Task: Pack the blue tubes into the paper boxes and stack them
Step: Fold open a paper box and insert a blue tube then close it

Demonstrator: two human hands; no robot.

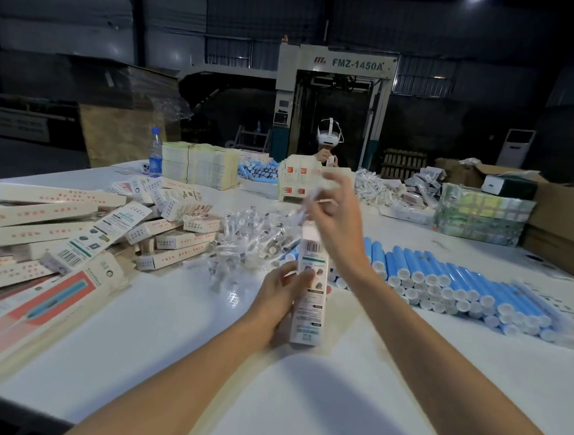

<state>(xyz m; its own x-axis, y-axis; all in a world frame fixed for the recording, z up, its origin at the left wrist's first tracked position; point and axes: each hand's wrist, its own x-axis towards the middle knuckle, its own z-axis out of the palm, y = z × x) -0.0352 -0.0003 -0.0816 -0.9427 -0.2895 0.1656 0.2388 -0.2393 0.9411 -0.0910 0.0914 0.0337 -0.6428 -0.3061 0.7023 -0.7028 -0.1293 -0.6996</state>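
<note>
Gripping paper box (309,287) upright at centre, my left hand (281,292) wraps its middle; my right hand (333,221) at 12 pinches thin pale piece (309,200) (blurred) over box mouth. Risk: off-line push crumples flap, tips box. Blue tubes (445,281) wait at 3.
</note>
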